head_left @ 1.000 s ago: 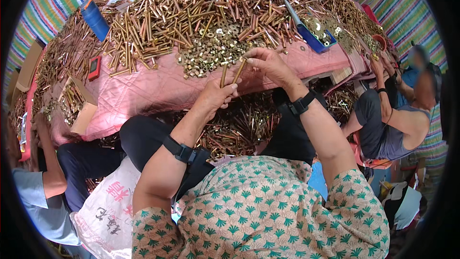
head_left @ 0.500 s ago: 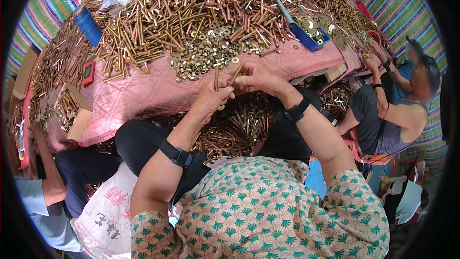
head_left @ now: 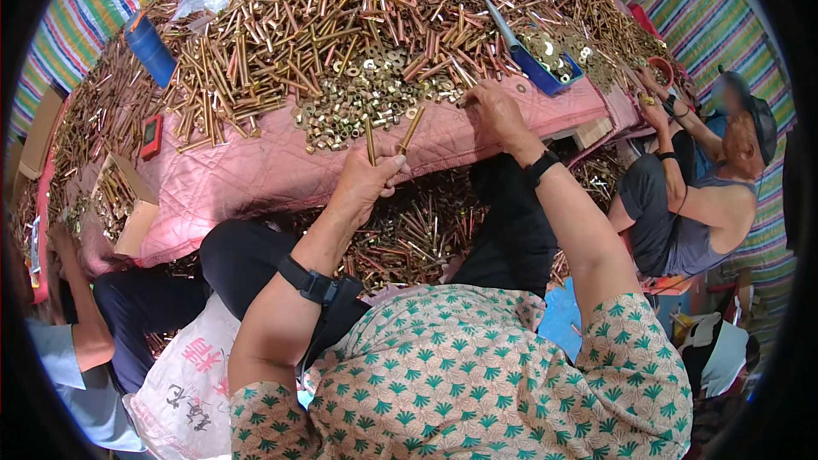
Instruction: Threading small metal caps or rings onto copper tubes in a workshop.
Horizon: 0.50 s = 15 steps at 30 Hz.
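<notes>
Left hand (head_left: 366, 179) is holding two long brass-coloured bolts, gripping low, thumb and fingers closing around the lower ends. The left bolt (head_left: 370, 138) is standing nearly upright; the right bolt (head_left: 414, 129) is leaning to the right, the upper ends spreading apart. Both are sitting above the near edge of the pink quilted cloth (head_left: 230, 170), just on the near side of the heap of nuts (head_left: 349, 111).

Right hand (head_left: 501, 115) is resting farther right, fingers bending down at the near fringe of the bolt pile (head_left: 230, 77), well apart from the left. The fingers are hiding their own tips; cannot tell whether they are pinching anything.

Handling, as judged: the low grip is serving well, leaving the shanks bare and reachable. Keeping the two bolts fanned should stop them knocking together; a firm thumb should stop the leaning one rolling. For the right hand, taking a single piece by its end looks easier than digging into the tangle. Round pieces are lying close to the cloth's sloping edge, so light fingers would be wise there.
</notes>
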Each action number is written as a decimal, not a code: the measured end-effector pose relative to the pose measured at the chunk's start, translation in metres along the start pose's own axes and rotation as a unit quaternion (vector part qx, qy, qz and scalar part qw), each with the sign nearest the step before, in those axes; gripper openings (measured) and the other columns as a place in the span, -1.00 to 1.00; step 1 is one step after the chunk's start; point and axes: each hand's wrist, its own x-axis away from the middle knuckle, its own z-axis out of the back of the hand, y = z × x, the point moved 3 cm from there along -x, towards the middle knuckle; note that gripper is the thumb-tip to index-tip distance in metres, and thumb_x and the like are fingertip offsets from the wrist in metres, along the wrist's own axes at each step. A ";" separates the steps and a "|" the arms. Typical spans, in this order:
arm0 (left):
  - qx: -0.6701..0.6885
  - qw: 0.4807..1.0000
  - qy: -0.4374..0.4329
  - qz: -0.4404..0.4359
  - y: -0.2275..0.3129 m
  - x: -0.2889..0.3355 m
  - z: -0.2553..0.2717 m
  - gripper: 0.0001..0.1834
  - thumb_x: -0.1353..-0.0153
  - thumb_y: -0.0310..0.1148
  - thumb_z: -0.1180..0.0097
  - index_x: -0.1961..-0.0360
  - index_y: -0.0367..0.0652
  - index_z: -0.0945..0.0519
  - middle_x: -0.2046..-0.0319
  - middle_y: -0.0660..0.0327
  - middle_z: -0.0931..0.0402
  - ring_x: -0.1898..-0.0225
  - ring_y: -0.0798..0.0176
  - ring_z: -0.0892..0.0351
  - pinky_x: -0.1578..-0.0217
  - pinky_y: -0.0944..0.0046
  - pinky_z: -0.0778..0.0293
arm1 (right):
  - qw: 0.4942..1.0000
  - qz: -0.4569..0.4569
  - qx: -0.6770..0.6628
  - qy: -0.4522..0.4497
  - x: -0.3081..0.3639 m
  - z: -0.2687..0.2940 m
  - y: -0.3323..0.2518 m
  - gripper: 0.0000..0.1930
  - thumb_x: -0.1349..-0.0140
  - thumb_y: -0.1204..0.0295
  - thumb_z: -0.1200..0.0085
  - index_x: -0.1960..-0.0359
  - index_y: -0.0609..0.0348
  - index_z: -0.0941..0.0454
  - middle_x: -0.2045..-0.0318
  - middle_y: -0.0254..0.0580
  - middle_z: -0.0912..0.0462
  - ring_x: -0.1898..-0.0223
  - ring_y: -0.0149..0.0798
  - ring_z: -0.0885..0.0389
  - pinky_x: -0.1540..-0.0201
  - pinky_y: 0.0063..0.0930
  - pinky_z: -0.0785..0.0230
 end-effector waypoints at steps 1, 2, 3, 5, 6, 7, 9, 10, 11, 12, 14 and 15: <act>0.011 1.000 -0.001 0.003 -0.001 -0.001 0.000 -0.89 -0.23 -0.45 -0.08 0.24 -0.21 -0.47 0.46 0.24 -0.51 0.60 0.54 -0.29 0.68 0.57 -0.19 | 0.999 0.005 0.038 -0.015 0.000 0.000 0.001 -0.77 0.05 0.64 -0.09 0.31 0.14 -0.53 0.36 -0.09 -0.51 0.19 0.00 -0.50 0.17 -0.25 -0.37; 0.023 1.000 -0.002 0.006 -0.001 -0.002 -0.001 -0.89 -0.23 -0.45 -0.09 0.24 -0.21 -0.47 0.47 0.24 -0.51 0.60 0.54 -0.29 0.69 0.57 -0.18 | 0.997 0.009 0.076 -0.030 -0.001 -0.001 0.002 -0.76 0.05 0.65 -0.08 0.29 0.16 -0.51 0.37 -0.07 -0.50 0.18 0.01 -0.49 0.16 -0.24 -0.37; 0.023 1.000 -0.002 0.006 -0.003 -0.004 0.000 -0.89 -0.23 -0.45 -0.09 0.24 -0.21 -0.47 0.47 0.24 -0.51 0.60 0.54 -0.29 0.69 0.57 -0.18 | 0.997 0.009 0.076 -0.031 -0.001 0.002 -0.002 -0.76 0.05 0.65 -0.08 0.29 0.16 -0.51 0.37 -0.07 -0.50 0.18 0.01 -0.49 0.16 -0.24 -0.37; 0.024 1.000 0.008 0.000 -0.008 -0.004 0.006 -0.88 -0.23 -0.44 -0.10 0.25 -0.21 -0.47 0.47 0.24 -0.51 0.61 0.54 -0.30 0.68 0.57 -0.19 | 0.994 0.053 0.086 0.037 -0.005 0.015 -0.028 -0.81 -0.02 0.57 -0.02 0.27 0.17 -0.47 0.33 -0.09 -0.51 0.17 -0.04 -0.49 0.09 -0.23 -0.29; 0.024 1.000 0.008 0.002 -0.008 -0.004 0.005 -0.88 -0.23 -0.44 -0.10 0.25 -0.21 -0.47 0.47 0.24 -0.51 0.61 0.54 -0.30 0.68 0.57 -0.19 | 0.994 0.052 0.086 0.036 -0.005 0.020 -0.034 -0.81 -0.02 0.57 -0.02 0.27 0.17 -0.47 0.33 -0.09 -0.51 0.17 -0.04 -0.49 0.09 -0.23 -0.29; 0.018 1.000 0.017 0.006 -0.008 -0.005 0.004 -0.89 -0.23 -0.44 -0.10 0.25 -0.21 -0.47 0.47 0.23 -0.52 0.61 0.54 -0.30 0.68 0.57 -0.19 | 0.997 0.064 0.042 0.034 -0.005 0.023 -0.041 -0.81 -0.02 0.56 -0.03 0.27 0.15 -0.45 0.34 -0.12 -0.51 0.17 -0.05 -0.48 0.07 -0.24 -0.26; 0.012 1.000 0.026 0.010 -0.008 -0.006 0.005 -0.89 -0.23 -0.44 -0.10 0.26 -0.22 -0.47 0.47 0.23 -0.52 0.61 0.54 -0.31 0.68 0.57 -0.19 | 0.997 0.074 -0.003 0.031 -0.006 0.031 -0.055 -0.80 -0.01 0.55 -0.04 0.27 0.13 -0.44 0.35 -0.15 -0.50 0.17 -0.07 -0.47 0.05 -0.26 -0.24; 0.007 0.999 0.031 0.011 -0.008 -0.007 0.005 -0.88 -0.23 -0.44 -0.09 0.25 -0.22 -0.47 0.46 0.23 -0.52 0.61 0.53 -0.31 0.69 0.56 -0.19 | 0.993 0.109 0.003 0.034 -0.007 0.035 -0.065 -0.79 -0.01 0.55 -0.04 0.27 0.11 -0.44 0.34 -0.16 -0.50 0.17 -0.07 -0.47 0.05 -0.27 -0.25; 0.001 0.999 0.035 0.012 -0.009 -0.007 0.006 -0.88 -0.22 -0.45 -0.09 0.25 -0.22 -0.47 0.46 0.22 -0.52 0.61 0.53 -0.32 0.69 0.56 -0.19 | 0.989 0.143 0.008 0.036 -0.007 0.039 -0.074 -0.78 0.00 0.55 -0.05 0.26 0.10 -0.45 0.33 -0.17 -0.49 0.16 -0.07 -0.46 0.05 -0.27 -0.25; 0.001 0.999 0.035 0.012 -0.008 -0.007 0.006 -0.88 -0.22 -0.45 -0.09 0.25 -0.22 -0.47 0.46 0.22 -0.52 0.61 0.53 -0.32 0.69 0.56 -0.19 | 0.989 0.143 0.008 0.036 -0.008 0.042 -0.079 -0.78 0.00 0.55 -0.05 0.26 0.10 -0.45 0.33 -0.17 -0.49 0.16 -0.07 -0.46 0.05 -0.27 -0.25; -0.001 0.999 0.032 0.009 -0.007 -0.006 0.006 -0.89 -0.22 -0.46 -0.09 0.25 -0.22 -0.47 0.46 0.22 -0.53 0.61 0.53 -0.32 0.69 0.56 -0.19 | 0.989 0.145 0.038 0.005 -0.009 0.044 -0.088 -0.77 0.01 0.56 -0.06 0.26 0.09 -0.45 0.30 -0.17 -0.50 0.14 -0.09 -0.46 0.04 -0.26 -0.25; -0.001 0.999 0.032 0.009 -0.006 -0.005 0.005 -0.89 -0.22 -0.46 -0.09 0.25 -0.22 -0.47 0.46 0.22 -0.53 0.61 0.53 -0.32 0.69 0.56 -0.19 | 0.989 0.145 0.037 0.005 -0.008 0.044 -0.089 -0.77 0.01 0.56 -0.06 0.26 0.09 -0.45 0.30 -0.17 -0.50 0.14 -0.09 -0.46 0.04 -0.26 -0.25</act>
